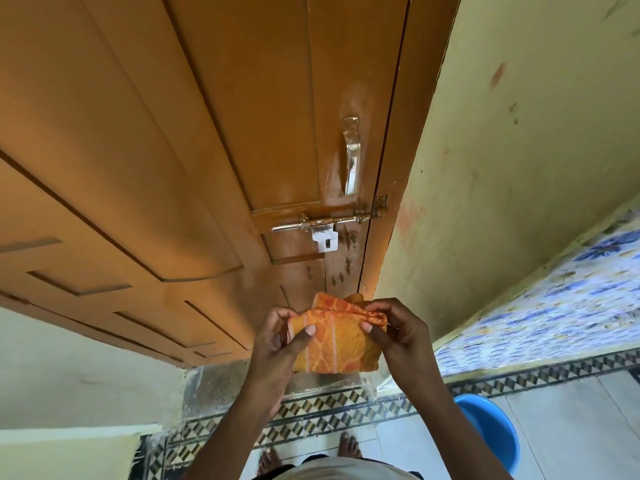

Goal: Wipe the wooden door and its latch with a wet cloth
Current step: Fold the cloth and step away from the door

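- The wooden door (145,140), orange-brown and panelled, fills the left and middle of the view; its broad panels look dull and dry.
- The left hand (277,344) pinches the left edge of the cloth (334,341), thumb on the near face and fingers curled behind.
- The cloth is an orange-and-yellow patterned towel, folded into a thick pad and held in front of the door's lower edge, below the latch and apart from it. Its wetness cannot be judged.
- The step looks like refolding the pad; it would go best by squaring it flat with a clean face outward, so it presses evenly into grooves.
- The latch (325,221), a shiny sliding bolt with a hasp plate, sits just under the metal handle (351,157); the wood around them glistens and carries dark specks.
- The right hand (398,332) grips the cloth's right edge the same way.
- A blue bucket (491,431) stands on the floor at lower right.
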Demonstrator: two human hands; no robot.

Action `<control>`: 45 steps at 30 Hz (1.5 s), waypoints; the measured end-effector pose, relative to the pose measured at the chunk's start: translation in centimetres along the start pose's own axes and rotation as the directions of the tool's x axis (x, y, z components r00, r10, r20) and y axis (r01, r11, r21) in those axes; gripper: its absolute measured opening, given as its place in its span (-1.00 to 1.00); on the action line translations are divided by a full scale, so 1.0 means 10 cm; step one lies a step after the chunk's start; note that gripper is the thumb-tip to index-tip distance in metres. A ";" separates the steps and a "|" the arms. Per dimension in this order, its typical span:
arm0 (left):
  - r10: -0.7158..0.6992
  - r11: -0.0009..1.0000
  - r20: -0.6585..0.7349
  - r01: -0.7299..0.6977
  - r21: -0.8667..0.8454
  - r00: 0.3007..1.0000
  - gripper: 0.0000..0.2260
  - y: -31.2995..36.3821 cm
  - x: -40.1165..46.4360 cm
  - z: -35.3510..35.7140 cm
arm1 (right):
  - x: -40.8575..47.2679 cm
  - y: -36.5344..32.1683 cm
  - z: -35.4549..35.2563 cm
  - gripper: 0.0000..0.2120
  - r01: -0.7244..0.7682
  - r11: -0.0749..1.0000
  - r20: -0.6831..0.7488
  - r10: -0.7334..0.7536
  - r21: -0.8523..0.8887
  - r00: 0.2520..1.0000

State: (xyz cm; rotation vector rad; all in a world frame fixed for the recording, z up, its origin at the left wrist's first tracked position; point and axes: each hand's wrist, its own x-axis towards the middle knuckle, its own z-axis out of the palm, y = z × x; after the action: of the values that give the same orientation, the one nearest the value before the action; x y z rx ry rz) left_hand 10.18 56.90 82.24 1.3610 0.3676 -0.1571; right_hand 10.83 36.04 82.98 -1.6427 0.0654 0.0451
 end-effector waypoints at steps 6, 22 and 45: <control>0.180 0.928 0.109 -0.206 0.310 0.978 -0.85 0.05 -0.02 0.02 | -0.04 0.03 -0.02 -0.93 0.006 0.993 0.033 -0.002 -0.120 0.999; 0.057 0.995 0.073 -0.063 0.081 0.996 -0.49 0.05 -0.39 -0.03 | -0.48 -0.39 0.08 -0.92 0.147 0.950 -0.091 -0.178 -0.277 0.980; -0.013 0.979 0.383 -0.067 0.194 0.924 -0.38 -0.49 -1.47 0.73 | -2.21 -0.19 -0.91 -0.44 -0.383 0.846 -0.365 0.511 0.370 0.778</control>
State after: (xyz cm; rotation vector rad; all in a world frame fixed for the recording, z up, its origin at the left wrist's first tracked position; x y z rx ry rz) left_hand -3.89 47.25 84.03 1.4982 0.0015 -0.4409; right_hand -11.22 27.40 87.07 -1.2918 0.8002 0.0187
